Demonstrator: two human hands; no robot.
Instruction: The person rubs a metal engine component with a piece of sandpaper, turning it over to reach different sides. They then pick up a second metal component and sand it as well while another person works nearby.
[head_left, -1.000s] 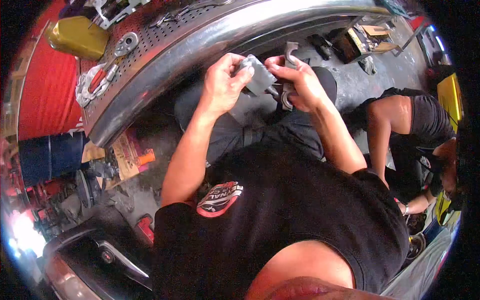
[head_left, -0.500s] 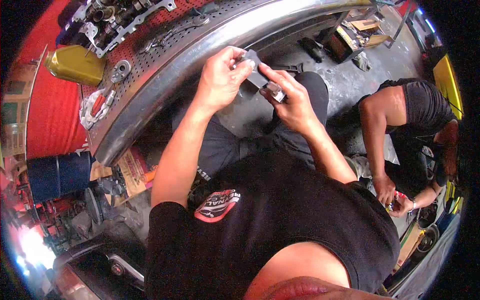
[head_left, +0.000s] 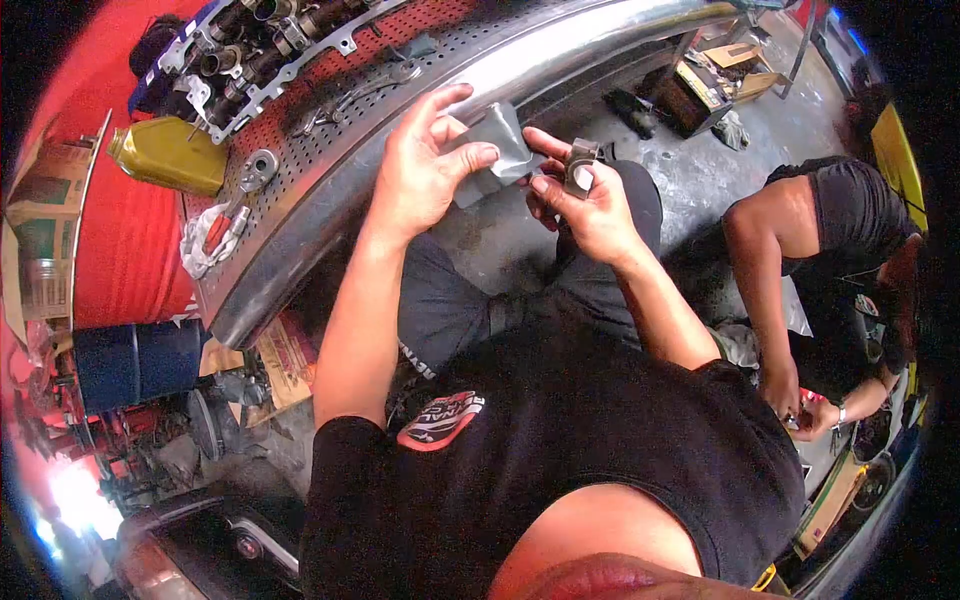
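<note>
Slippage seems the main risk, since the right hand (head_left: 592, 212) only pinches a small metal part (head_left: 579, 166) at its fingertips, the left hand (head_left: 428, 172) pinches a gray sheet (head_left: 497, 148) just beside it, and both hang over the floor (head_left: 690, 175).

One grey sheet (head_left: 497, 148), one metal piece (head_left: 580, 166), one can (head_left: 172, 156).

I see the left hand (head_left: 425, 170) and right hand (head_left: 590, 205) side by side above the lap, in front of the perforated metal workbench (head_left: 330, 140). The grey folded abrasive sheet (head_left: 500, 145) is pinched in the left hand, just beside the small curved metal bearing cap (head_left: 578, 165) held in the right hand. On the bench, left of the hands, lies the silver steel wrench (head_left: 370, 85), with the gold plastic oil jug (head_left: 170, 155) farther left and the grey metal cylinder head (head_left: 260, 40) behind both. The blue round drum (head_left: 130, 360) is below the bench's left end. A co-worker (head_left: 830, 230) is well to the right.
</note>
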